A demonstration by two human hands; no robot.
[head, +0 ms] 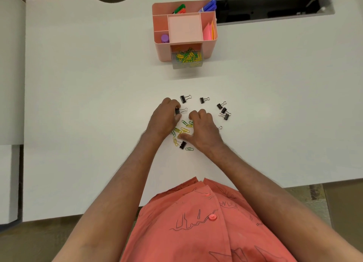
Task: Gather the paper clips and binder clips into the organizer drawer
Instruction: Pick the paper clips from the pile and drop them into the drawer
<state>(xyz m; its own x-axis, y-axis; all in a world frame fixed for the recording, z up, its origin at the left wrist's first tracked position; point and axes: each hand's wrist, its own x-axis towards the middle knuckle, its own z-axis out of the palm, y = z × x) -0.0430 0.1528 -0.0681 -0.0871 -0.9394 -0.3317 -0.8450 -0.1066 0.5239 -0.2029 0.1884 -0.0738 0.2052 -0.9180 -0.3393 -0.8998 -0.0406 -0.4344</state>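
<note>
Yellow and green paper clips [183, 130] lie scattered on the white desk between my hands. My left hand [165, 118] pinches a black binder clip [177, 111] at its fingertips. My right hand [202, 128] rests over the pile with curled fingers and its thumb stretched toward the clips; what it holds is hidden. More black binder clips lie around: one [183, 99] just beyond my left hand, one [202, 100] further right, a group of three [224, 110] to the right, one [182, 145] near my right thumb. The clear drawer [186, 62] of the pink organizer [210, 45] stands open with paper clips inside.
The organizer holds markers [179, 8], a purple cap [165, 38] and pink sticky notes [207, 32]. A cable slot [271, 8] opens in the desk at the far right. The desk's near edge runs close to my shirt.
</note>
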